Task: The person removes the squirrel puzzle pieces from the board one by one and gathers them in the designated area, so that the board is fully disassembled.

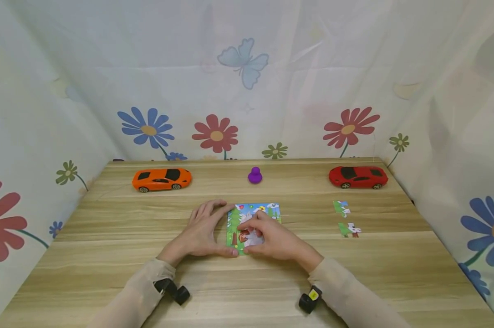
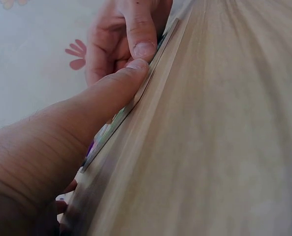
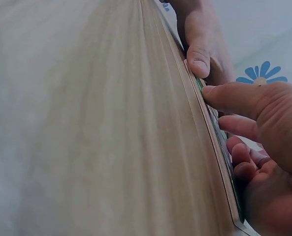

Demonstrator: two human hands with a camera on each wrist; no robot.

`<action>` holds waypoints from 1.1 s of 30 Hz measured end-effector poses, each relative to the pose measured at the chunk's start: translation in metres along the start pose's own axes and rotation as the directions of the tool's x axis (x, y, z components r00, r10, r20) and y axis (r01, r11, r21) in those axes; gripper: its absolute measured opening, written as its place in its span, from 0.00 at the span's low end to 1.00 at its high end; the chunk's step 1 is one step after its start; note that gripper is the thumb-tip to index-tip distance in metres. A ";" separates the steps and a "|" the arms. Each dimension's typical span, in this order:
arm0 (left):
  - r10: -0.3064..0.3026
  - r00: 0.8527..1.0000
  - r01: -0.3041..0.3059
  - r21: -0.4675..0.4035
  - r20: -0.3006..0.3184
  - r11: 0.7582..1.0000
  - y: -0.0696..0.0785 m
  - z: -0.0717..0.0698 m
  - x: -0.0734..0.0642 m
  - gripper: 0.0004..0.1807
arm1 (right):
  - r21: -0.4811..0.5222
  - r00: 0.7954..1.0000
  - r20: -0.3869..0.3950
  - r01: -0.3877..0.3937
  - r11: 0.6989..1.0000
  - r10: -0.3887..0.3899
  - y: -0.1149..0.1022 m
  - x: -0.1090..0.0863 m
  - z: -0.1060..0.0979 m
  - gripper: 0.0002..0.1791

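Observation:
In the head view a jigsaw puzzle board [image 1: 234,221] with a green and blue picture lies flat on the wooden table. Around its left side spreads my left hand [image 1: 203,230]. The left thumb rests on the near left corner, and a fingertip reaches the far left corner. My right hand [image 1: 277,237] lies over the board. Its thumb and index fingertips touch the picture, apart from each other, while the other fingers curl under. Both thumbs sit close together in the left wrist view. Part of the picture is hidden under the right hand.
Two loose jigsaw pieces [image 1: 349,230] lie right of the board. Farther back stand an orange toy car [image 1: 161,180], a small purple knob-shaped object [image 1: 255,176] and a red toy car [image 1: 358,177]. A flowered curtain [image 1: 247,91] encloses the table's back and sides.

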State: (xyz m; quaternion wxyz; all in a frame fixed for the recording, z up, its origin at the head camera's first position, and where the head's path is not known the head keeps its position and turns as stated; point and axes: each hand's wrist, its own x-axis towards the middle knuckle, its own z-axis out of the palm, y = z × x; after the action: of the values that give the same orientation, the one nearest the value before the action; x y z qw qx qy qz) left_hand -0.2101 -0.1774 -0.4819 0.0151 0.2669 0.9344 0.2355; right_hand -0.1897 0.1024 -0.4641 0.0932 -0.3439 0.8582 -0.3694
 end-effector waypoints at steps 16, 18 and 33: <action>0.026 1.000 -0.026 0.007 -0.005 1.000 0.000 -0.001 -0.001 0.72 | 0.022 1.000 -0.008 0.028 0.999 -0.028 -0.002 0.000 0.001 0.29; 0.024 1.000 -0.024 0.003 -0.003 1.000 0.000 -0.002 -0.001 0.72 | 0.035 1.000 -0.020 0.021 0.999 -0.020 -0.003 0.000 0.001 0.29; 0.014 1.000 -0.014 -0.015 0.000 1.000 0.002 -0.003 -0.001 0.72 | 0.062 0.994 -0.100 -0.044 0.997 0.050 -0.007 0.002 0.009 0.28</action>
State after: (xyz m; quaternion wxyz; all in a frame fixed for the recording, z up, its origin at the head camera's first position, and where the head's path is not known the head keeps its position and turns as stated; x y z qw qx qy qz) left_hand -0.2088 -0.1771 -0.4784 0.0157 0.2735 0.9307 0.2425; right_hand -0.1836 0.0930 -0.4657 0.0681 -0.3015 0.8583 -0.4096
